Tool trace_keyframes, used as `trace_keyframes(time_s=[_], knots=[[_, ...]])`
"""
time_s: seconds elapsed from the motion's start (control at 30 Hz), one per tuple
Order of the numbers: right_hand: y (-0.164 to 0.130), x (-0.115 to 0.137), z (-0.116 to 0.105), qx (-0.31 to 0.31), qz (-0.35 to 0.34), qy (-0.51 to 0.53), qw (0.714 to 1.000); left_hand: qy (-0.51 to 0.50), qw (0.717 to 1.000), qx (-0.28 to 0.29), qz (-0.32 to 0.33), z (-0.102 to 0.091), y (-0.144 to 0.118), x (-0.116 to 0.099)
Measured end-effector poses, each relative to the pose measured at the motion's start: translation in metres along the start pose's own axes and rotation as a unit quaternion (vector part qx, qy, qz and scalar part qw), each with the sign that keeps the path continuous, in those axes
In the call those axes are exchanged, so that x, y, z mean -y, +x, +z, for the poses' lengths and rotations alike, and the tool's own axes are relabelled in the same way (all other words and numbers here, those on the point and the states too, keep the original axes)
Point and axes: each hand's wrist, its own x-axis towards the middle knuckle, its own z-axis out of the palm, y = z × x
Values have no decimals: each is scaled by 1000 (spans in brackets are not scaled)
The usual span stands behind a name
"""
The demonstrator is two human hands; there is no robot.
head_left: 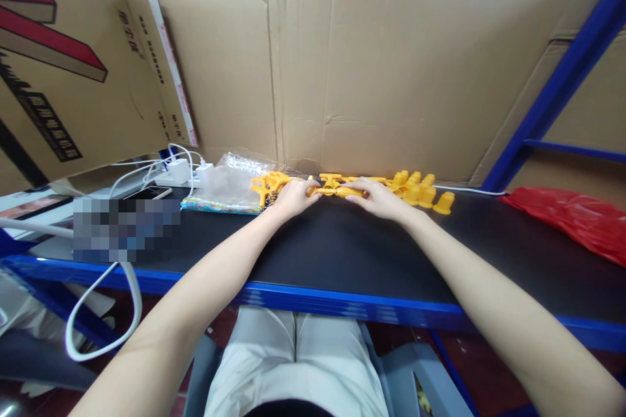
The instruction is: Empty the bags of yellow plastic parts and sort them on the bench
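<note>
Toward the back of the black tabletop, both my hands are on yellow plastic pieces. My left hand (295,197) has its thumb and fingers closed around the left end of a yellow plastic part. My right hand (380,199) pinches the right end of a long yellow plastic part (345,191). Whether both ends belong to one piece I cannot tell. Behind the hands lies another yellow piece (331,178). Branched yellow pieces (267,186) with dark small links sit beside my left hand. Several yellow cup-shaped pieces (413,193) stand right of my right hand.
Clear plastic bags (222,184) lie at the left. Farther left are white chargers (177,171) with cables and a phone (155,193). A red plastic bag (570,215) lies right. A cardboard wall (391,78) closes the back; a blue rail (352,300) edges the front.
</note>
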Motion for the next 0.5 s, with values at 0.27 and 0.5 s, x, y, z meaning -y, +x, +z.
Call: trace_keyframes(time_s=[0.27,0.5], knots=[[0,-3,2,0,39,65,997,42,999,7,-29,1,1,1],[0,-15,-2,35,117,254,959,33,999,-3,-14,0,1,10]])
